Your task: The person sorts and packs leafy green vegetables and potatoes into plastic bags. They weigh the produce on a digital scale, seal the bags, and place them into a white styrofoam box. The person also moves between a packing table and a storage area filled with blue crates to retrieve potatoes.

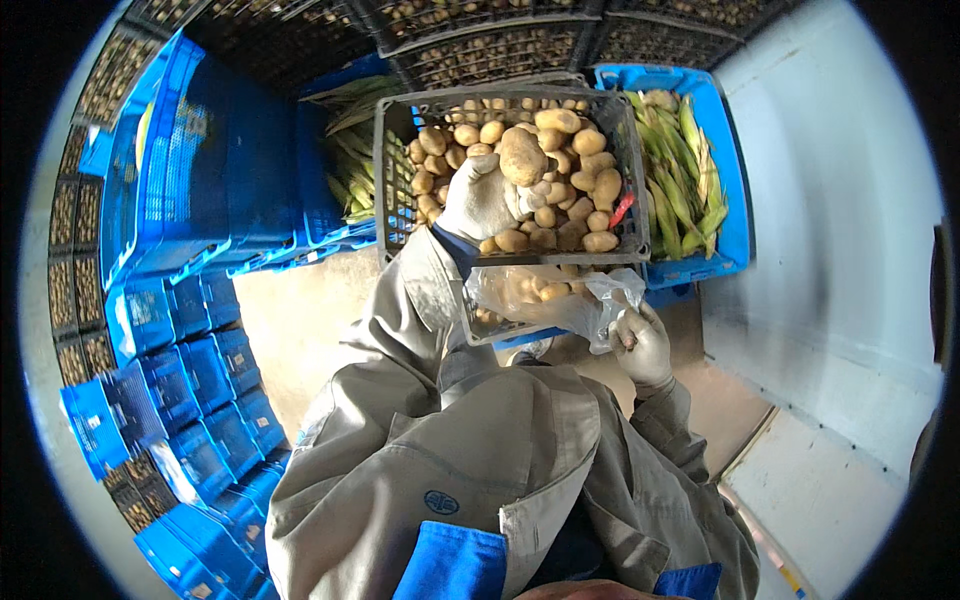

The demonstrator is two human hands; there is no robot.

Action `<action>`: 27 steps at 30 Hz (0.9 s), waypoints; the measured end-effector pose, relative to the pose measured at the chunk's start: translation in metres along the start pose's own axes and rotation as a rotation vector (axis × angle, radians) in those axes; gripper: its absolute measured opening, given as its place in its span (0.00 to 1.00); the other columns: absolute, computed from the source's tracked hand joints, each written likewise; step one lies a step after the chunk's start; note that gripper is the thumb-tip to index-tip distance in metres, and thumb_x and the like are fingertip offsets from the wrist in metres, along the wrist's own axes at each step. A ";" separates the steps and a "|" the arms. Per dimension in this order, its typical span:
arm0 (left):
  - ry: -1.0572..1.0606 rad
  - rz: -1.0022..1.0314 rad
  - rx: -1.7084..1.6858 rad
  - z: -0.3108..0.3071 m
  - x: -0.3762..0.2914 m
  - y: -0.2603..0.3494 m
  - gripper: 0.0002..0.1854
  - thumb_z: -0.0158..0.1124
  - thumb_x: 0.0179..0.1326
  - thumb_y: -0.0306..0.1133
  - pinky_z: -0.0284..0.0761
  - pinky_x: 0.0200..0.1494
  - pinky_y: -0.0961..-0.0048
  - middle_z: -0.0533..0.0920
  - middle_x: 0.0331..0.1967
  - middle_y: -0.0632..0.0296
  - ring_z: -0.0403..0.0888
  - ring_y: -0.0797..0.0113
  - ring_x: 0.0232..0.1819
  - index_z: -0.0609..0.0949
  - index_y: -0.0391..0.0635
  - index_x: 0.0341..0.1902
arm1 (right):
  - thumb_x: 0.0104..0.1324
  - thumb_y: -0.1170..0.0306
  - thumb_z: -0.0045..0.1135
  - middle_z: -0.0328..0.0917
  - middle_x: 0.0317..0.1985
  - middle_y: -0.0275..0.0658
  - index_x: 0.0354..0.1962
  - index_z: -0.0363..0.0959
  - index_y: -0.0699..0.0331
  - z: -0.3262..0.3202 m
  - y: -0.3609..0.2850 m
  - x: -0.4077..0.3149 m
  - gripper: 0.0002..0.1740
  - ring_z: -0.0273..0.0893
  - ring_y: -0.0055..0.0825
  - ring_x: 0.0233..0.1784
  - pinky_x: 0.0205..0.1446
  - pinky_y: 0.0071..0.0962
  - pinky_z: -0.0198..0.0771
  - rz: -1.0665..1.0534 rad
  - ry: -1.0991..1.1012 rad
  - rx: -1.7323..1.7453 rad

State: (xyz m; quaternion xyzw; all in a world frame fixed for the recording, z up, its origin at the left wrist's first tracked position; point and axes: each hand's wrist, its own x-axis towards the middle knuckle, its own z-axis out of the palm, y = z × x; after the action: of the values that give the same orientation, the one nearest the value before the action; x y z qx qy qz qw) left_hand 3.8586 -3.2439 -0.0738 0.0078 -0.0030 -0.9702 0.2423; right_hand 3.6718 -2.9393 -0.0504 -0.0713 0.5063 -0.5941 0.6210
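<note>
My left hand [484, 199], in a whitish glove, holds a large knobbly potato [523, 157] above a dark plastic crate [517, 259] filled with loose potatoes [512, 241]. A red scrap [622, 209] lies at the crate's right side among them. Nearer my body, my gloved right hand [642, 343] grips the edge of a clear plastic bag [574, 309]; the glove's fingertips look dirty or worn. The bag stretches left over a lower crate [472, 330], where more potatoes show under or through the film. Whether any are inside the bag, I cannot tell.
A blue crate of corn in husks [735, 172] stands at the right, beside a pale wall panel [825, 187]. More corn [360, 176] lies behind left. Stacked blue crates [202, 165] line the left side. Dark crates of produce [495, 60] rise behind. Pale floor [300, 315] shows at left.
</note>
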 end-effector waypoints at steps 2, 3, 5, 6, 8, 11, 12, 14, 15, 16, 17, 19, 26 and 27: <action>-0.075 0.030 -0.126 0.008 -0.014 0.001 0.28 0.55 0.74 0.45 0.83 0.57 0.47 0.81 0.61 0.44 0.84 0.39 0.54 0.71 0.44 0.72 | 0.81 0.67 0.45 0.58 0.20 0.27 0.65 0.71 0.70 0.000 0.001 0.005 0.22 0.58 0.19 0.22 0.28 0.21 0.57 0.012 -0.031 0.009; -0.128 0.043 -0.170 0.012 -0.018 0.000 0.27 0.53 0.75 0.46 0.85 0.56 0.48 0.82 0.60 0.45 0.85 0.40 0.52 0.71 0.46 0.72 | 0.81 0.67 0.45 0.58 0.20 0.27 0.65 0.71 0.70 0.002 0.001 0.006 0.22 0.58 0.20 0.22 0.27 0.21 0.57 0.019 -0.041 0.017; -0.087 0.082 -0.149 0.021 -0.027 -0.001 0.28 0.49 0.78 0.49 0.90 0.45 0.54 0.83 0.57 0.41 0.89 0.45 0.41 0.72 0.42 0.70 | 0.80 0.67 0.47 0.57 0.21 0.27 0.64 0.72 0.69 0.008 -0.004 0.003 0.22 0.56 0.17 0.23 0.29 0.21 0.56 0.016 -0.044 -0.002; -0.096 0.089 -0.140 0.022 -0.031 -0.001 0.28 0.49 0.78 0.49 0.91 0.44 0.56 0.83 0.57 0.39 0.89 0.46 0.40 0.72 0.41 0.69 | 0.80 0.67 0.47 0.57 0.21 0.26 0.64 0.72 0.69 0.009 -0.003 0.003 0.22 0.55 0.16 0.23 0.30 0.21 0.57 0.028 -0.037 0.004; -0.104 0.118 -0.136 0.023 -0.037 -0.003 0.28 0.48 0.78 0.49 0.91 0.43 0.61 0.82 0.56 0.37 0.90 0.48 0.39 0.73 0.38 0.68 | 0.80 0.67 0.48 0.57 0.22 0.25 0.64 0.72 0.69 0.008 -0.002 0.004 0.21 0.52 0.14 0.23 0.32 0.20 0.57 0.045 -0.025 -0.001; -0.101 0.149 -0.161 0.019 -0.044 -0.007 0.27 0.47 0.78 0.47 0.92 0.38 0.65 0.83 0.54 0.38 0.90 0.49 0.41 0.76 0.35 0.64 | 0.80 0.66 0.48 0.57 0.21 0.24 0.64 0.72 0.70 0.009 -0.001 0.004 0.21 0.52 0.14 0.23 0.32 0.20 0.56 0.015 -0.054 -0.060; -0.125 0.162 -0.129 0.019 -0.047 -0.007 0.26 0.47 0.79 0.45 0.93 0.36 0.67 0.84 0.53 0.39 0.90 0.49 0.43 0.77 0.33 0.61 | 0.80 0.66 0.48 0.57 0.21 0.24 0.64 0.72 0.70 0.009 0.000 0.004 0.21 0.52 0.14 0.23 0.32 0.21 0.56 0.022 -0.058 -0.055; -0.057 0.166 -0.215 0.018 -0.050 -0.007 0.27 0.47 0.77 0.49 0.92 0.33 0.63 0.84 0.52 0.39 0.90 0.50 0.40 0.77 0.36 0.62 | 0.80 0.65 0.49 0.57 0.20 0.24 0.63 0.73 0.70 0.008 0.000 0.005 0.21 0.53 0.14 0.23 0.31 0.21 0.56 0.035 -0.063 -0.042; -0.021 0.164 -0.260 0.020 -0.051 -0.007 0.28 0.47 0.76 0.51 0.91 0.32 0.62 0.85 0.52 0.39 0.90 0.51 0.38 0.77 0.38 0.62 | 0.81 0.65 0.49 0.57 0.20 0.25 0.63 0.73 0.70 0.008 0.001 0.004 0.21 0.53 0.15 0.22 0.31 0.21 0.56 0.024 -0.074 -0.046; -0.005 0.166 -0.259 0.025 -0.053 -0.008 0.27 0.46 0.78 0.50 0.90 0.34 0.62 0.86 0.48 0.42 0.90 0.52 0.38 0.79 0.38 0.60 | 0.81 0.65 0.48 0.57 0.19 0.25 0.63 0.73 0.70 0.008 0.002 0.004 0.21 0.53 0.15 0.22 0.31 0.22 0.56 0.014 -0.085 -0.049; -0.042 0.153 -0.243 0.023 -0.054 -0.007 0.26 0.46 0.78 0.50 0.89 0.36 0.62 0.86 0.48 0.43 0.90 0.52 0.39 0.78 0.39 0.61 | 0.81 0.65 0.48 0.57 0.19 0.25 0.63 0.73 0.70 0.008 0.002 0.004 0.21 0.53 0.15 0.22 0.31 0.22 0.56 0.003 -0.096 -0.051; -0.112 0.124 -0.211 0.020 -0.056 -0.007 0.26 0.46 0.79 0.50 0.88 0.39 0.61 0.86 0.49 0.45 0.89 0.53 0.41 0.77 0.40 0.62 | 0.82 0.65 0.48 0.56 0.19 0.25 0.63 0.73 0.70 0.011 0.001 0.002 0.21 0.53 0.15 0.22 0.31 0.22 0.56 -0.001 -0.089 -0.054; 0.130 0.406 1.218 0.035 -0.079 -0.024 0.40 0.73 0.63 0.26 0.74 0.66 0.70 0.77 0.65 0.61 0.76 0.69 0.63 0.66 0.42 0.77 | 0.83 0.69 0.42 0.55 0.19 0.24 0.64 0.72 0.70 0.017 -0.002 0.000 0.19 0.49 0.14 0.22 0.32 0.19 0.52 0.038 -0.045 0.003; 0.150 0.323 1.321 0.042 -0.084 -0.024 0.44 0.75 0.60 0.24 0.70 0.71 0.69 0.75 0.67 0.62 0.73 0.69 0.67 0.65 0.41 0.79 | 0.83 0.68 0.43 0.54 0.19 0.24 0.64 0.72 0.70 0.018 -0.002 0.000 0.19 0.50 0.13 0.22 0.32 0.19 0.52 0.035 -0.044 0.009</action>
State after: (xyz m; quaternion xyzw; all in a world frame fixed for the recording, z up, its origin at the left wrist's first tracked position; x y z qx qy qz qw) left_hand 3.9211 -3.1829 -0.0308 0.2204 -0.5787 -0.7134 0.3281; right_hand 3.6827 -2.9495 -0.0404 -0.0726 0.4912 -0.5835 0.6426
